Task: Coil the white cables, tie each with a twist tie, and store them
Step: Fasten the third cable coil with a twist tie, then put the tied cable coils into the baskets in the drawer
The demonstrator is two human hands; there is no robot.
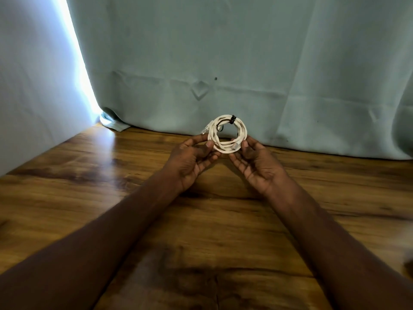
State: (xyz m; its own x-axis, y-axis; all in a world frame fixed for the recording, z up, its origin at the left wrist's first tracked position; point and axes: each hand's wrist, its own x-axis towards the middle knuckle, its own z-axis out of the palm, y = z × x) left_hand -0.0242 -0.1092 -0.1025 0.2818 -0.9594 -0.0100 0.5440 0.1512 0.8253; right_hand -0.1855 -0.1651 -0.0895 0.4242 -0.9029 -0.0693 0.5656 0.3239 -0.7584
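A white cable (242,128) is wound into a small round coil and held upright above the wooden table (89,186), near its far edge. A black twist tie (232,119) wraps the top of the coil, with a loose black end hanging inside the ring. My left hand (192,161) pinches the coil's lower left between thumb and fingers. My right hand (257,163) pinches the lower right, its thumb next to a clear plug. A second plug sticks out at the coil's upper left.
A pale green curtain (245,63) hangs right behind the table's far edge. A white wall (26,86) borders the table on the left, with bright light at the gap. A dark object (409,265) peeks in at the right frame edge.
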